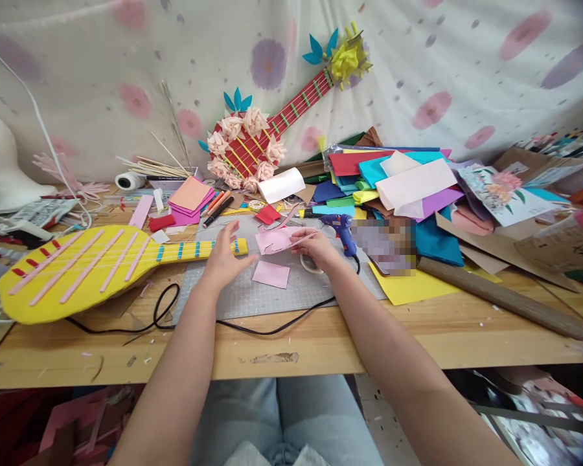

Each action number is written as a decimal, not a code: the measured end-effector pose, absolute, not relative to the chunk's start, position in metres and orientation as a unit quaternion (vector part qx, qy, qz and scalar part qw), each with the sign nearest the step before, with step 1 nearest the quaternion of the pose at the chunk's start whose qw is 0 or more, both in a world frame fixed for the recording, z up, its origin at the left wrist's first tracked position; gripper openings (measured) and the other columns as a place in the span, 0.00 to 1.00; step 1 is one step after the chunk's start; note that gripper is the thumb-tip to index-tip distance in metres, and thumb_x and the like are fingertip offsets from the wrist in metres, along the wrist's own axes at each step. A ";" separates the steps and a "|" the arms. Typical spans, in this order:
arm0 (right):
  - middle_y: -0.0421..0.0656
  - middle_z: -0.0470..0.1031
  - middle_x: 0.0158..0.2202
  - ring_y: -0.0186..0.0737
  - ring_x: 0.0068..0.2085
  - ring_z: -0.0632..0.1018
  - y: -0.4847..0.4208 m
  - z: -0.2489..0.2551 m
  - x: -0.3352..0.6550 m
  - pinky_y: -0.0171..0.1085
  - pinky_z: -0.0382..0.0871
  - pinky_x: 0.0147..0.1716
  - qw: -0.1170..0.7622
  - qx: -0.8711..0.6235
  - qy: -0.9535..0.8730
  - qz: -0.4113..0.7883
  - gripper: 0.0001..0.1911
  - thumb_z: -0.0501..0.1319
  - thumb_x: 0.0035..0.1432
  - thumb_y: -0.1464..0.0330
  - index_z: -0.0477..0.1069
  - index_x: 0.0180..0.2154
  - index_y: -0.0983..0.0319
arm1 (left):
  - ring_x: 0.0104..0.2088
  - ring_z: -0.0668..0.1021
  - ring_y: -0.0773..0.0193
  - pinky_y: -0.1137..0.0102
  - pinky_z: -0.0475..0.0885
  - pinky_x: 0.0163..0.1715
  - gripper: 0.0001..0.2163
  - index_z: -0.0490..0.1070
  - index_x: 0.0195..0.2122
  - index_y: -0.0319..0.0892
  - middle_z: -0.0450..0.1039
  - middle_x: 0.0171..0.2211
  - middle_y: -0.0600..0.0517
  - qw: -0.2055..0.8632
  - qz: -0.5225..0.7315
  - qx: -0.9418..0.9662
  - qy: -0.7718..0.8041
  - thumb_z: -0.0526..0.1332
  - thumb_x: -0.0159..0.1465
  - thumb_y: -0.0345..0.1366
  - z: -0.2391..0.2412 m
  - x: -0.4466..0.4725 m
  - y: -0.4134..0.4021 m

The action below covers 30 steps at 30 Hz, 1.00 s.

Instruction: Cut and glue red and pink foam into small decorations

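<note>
My right hand (pixel 317 247) pinches a pink sheet of craft paper or felt (pixel 274 241) by its right end, with a thin curved edge along it. Just below it, a smaller pink piece (pixel 271 274) lies flat on the grey cutting mat (pixel 238 294). My left hand (pixel 223 257) is spread, fingers apart and empty, over the neck end of a yellow cardboard guitar (pixel 85 259) with pink strips and white strings. A blue glue gun (pixel 339 228) lies right of my right hand. A roll of tape (pixel 309 263) is partly hidden under that hand.
A red guitar decorated with paper flowers (pixel 298 107) leans on the back curtain. Coloured sheets (pixel 418 184) pile up at the right, near a brown stick (pixel 505 298). A black cable (pixel 272 332) crosses the table front. Pink and orange squares (pixel 190 197) and markers (pixel 218 210) lie behind.
</note>
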State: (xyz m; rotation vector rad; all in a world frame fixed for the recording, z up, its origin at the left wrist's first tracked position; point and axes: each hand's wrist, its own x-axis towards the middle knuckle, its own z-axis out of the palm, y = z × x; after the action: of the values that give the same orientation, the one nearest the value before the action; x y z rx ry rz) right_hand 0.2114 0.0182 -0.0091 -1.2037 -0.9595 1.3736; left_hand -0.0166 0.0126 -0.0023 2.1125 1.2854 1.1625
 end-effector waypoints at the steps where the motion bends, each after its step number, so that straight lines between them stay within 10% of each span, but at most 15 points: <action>1: 0.39 0.73 0.21 0.32 0.22 0.74 0.018 -0.008 0.211 0.32 0.71 0.24 0.517 -0.502 -0.393 0.571 0.07 0.65 0.39 0.75 0.69 0.24 0.64 | 0.57 0.64 0.57 0.58 0.62 0.55 0.35 0.52 0.56 0.44 0.58 0.56 0.43 0.174 0.403 0.758 0.483 0.65 0.49 0.38 0.002 -0.022 0.015; 11: 0.38 0.72 0.19 0.31 0.22 0.73 0.015 -0.004 0.208 0.30 0.69 0.22 0.530 -0.517 -0.373 0.560 0.06 0.62 0.40 0.77 0.68 0.25 0.63 | 0.52 0.70 0.47 0.53 0.60 0.53 0.34 0.60 0.52 0.40 0.68 0.50 0.41 0.124 0.110 0.826 0.539 0.68 0.43 0.38 0.023 -0.047 0.049; 30: 0.39 0.72 0.18 0.33 0.21 0.74 0.014 -0.008 0.201 0.32 0.72 0.23 0.506 -0.533 -0.381 0.561 0.08 0.60 0.39 0.80 0.67 0.23 0.63 | 0.47 0.73 0.54 0.62 0.68 0.44 0.33 0.56 0.53 0.45 0.69 0.48 0.48 0.156 0.181 0.824 0.513 0.65 0.47 0.42 0.041 -0.031 0.031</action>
State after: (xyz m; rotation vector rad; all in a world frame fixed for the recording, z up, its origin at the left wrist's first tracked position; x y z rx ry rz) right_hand 0.2015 0.0141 -0.0077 -1.2851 -0.9194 1.3522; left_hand -0.0307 0.0314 0.0413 2.3613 1.4693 0.5187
